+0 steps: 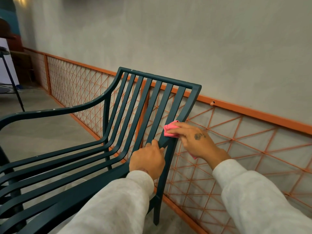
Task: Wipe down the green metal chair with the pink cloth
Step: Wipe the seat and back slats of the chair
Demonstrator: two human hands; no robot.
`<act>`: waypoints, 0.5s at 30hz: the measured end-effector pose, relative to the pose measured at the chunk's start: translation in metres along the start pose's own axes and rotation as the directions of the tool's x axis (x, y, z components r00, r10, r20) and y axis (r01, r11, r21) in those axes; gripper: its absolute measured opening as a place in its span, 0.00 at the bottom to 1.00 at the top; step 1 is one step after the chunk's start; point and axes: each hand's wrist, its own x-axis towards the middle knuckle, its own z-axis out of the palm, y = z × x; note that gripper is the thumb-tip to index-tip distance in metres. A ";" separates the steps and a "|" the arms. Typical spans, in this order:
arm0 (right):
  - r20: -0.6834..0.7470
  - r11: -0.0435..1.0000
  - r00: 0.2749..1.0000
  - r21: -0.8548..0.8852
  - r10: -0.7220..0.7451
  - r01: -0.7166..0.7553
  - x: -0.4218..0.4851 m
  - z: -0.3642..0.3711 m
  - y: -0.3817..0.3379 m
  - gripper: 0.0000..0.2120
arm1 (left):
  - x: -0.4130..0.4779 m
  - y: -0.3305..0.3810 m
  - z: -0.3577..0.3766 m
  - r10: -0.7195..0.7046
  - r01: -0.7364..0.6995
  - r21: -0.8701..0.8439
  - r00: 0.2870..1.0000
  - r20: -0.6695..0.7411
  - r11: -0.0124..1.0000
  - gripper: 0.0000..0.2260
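Left hand grips green metal chair at backrest's right edge; right hand presses pink cloth flat just above. Grey floor, orange wire grid along wall.

Left hand curled tight round a bar of the green metal chair, right hand lay fingers-flat on the crumpled pink cloth.
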 end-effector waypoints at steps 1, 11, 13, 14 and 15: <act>-0.013 1.000 1.000 -0.022 0.022 -0.022 0.003 -0.004 0.003 0.23 | 0.000 0.000 0.000 -0.002 0.002 -0.004 1.000 0.000 1.000 0.11; 0.001 0.997 1.000 0.074 -0.020 0.020 -0.004 0.012 -0.009 0.22 | 0.000 0.000 0.003 -0.006 0.007 0.010 1.000 -0.015 1.000 0.12; 0.014 1.000 1.000 0.019 0.009 -0.009 -0.001 0.000 -0.005 0.23 | 0.000 0.000 0.003 -0.009 0.010 0.011 1.000 -0.014 1.000 0.12; -0.001 0.999 0.999 0.001 0.038 -0.038 0.002 -0.006 -0.003 0.23 | 0.001 0.000 0.003 -0.011 0.011 0.006 1.000 -0.011 1.000 0.12; -0.032 0.998 0.997 -0.003 0.070 -0.070 0.003 -0.010 -0.005 0.23 | 0.001 0.000 0.003 -0.012 0.012 0.000 1.000 -0.006 1.000 0.12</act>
